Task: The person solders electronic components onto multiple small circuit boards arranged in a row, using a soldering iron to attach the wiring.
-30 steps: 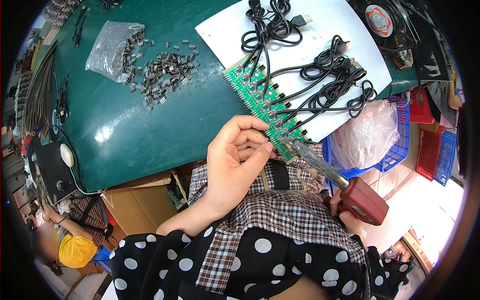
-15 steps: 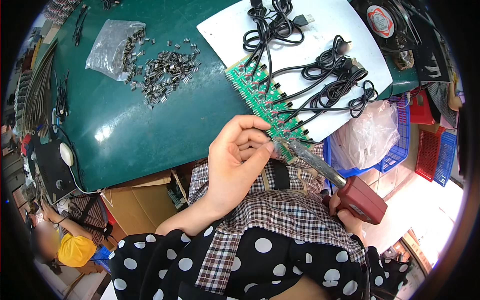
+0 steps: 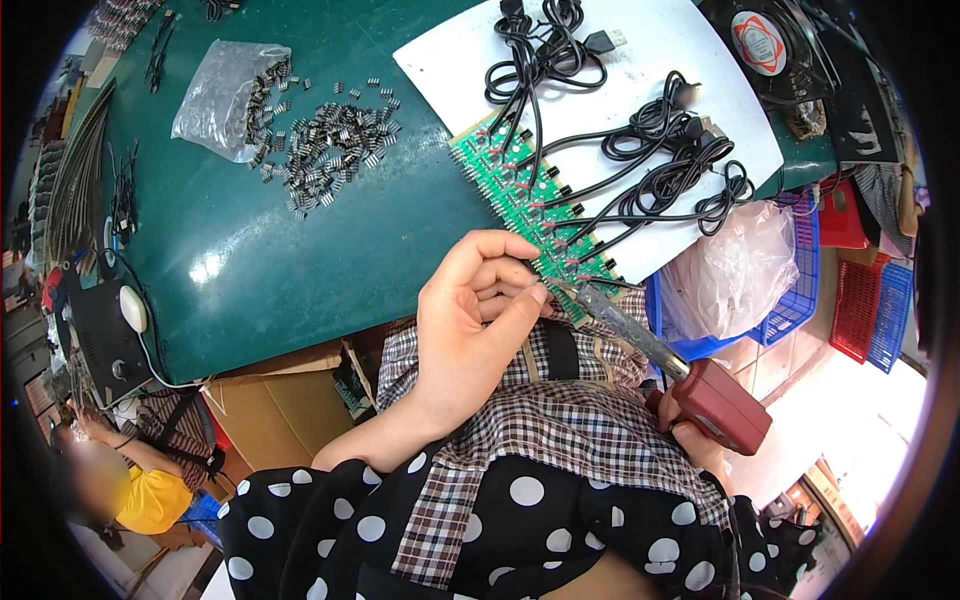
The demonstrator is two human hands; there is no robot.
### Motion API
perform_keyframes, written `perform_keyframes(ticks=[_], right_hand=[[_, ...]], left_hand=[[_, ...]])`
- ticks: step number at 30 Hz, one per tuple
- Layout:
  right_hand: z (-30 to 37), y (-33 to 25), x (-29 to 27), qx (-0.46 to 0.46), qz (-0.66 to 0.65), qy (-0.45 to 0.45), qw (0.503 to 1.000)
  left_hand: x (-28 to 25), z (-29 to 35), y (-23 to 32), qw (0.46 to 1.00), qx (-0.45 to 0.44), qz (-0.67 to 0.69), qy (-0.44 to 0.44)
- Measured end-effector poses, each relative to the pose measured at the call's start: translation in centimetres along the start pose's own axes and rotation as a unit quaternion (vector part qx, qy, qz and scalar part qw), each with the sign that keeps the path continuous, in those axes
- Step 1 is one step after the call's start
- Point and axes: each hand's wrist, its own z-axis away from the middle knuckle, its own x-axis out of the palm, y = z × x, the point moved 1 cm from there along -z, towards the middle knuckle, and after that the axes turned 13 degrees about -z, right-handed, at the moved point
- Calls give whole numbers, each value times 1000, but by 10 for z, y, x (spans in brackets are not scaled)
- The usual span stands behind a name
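Observation:
A green circuit board panel (image 3: pixel 510 195) lies at the near edge of a white board, with several small components and pins along its sides. Black cables (image 3: pixel 650 205) run from it, joined by thin red wires. My left hand (image 3: pixel 470 315) is at the panel's near left end, thumb and forefinger pinched together; whatever sits between them is too small to name. In my right hand (image 3: pixel 695 440) is a soldering iron (image 3: pixel 722 405) with a dark red handle. Its grey barrel points up and left, with the tip close to my left fingertips over the panel.
On the green table (image 3: pixel 330 270) lie a heap of small metal connectors (image 3: pixel 335 150) and a clear plastic bag (image 3: pixel 225 100). A white board (image 3: pixel 740 110) supports the cables. To the right stands a blue basket (image 3: pixel 800 255) with a bag inside; a fan (image 3: pixel 765 45) is beyond. Another person sits lower left.
The soldering iron has shifted slightly; its tip end has drawn a little to the right and down from my left fingertips. My left hand has stayed in place.

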Motion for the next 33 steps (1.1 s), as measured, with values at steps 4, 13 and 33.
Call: perform_keyframes(ticks=[4, 13, 33], right_hand=[[-8, -8, 5, 12, 27, -14, 999], [-20, -41, 9, 65, -156, 37, 985], [-8, -28, 3, 57, -119, 44, 990]], left_hand=[[0, 0, -1, 1000, 7, 0, -3], [1, 0, 1, 1000, 11, -8, -2], [1, -1, 0, 999, 16, -30, -8]])
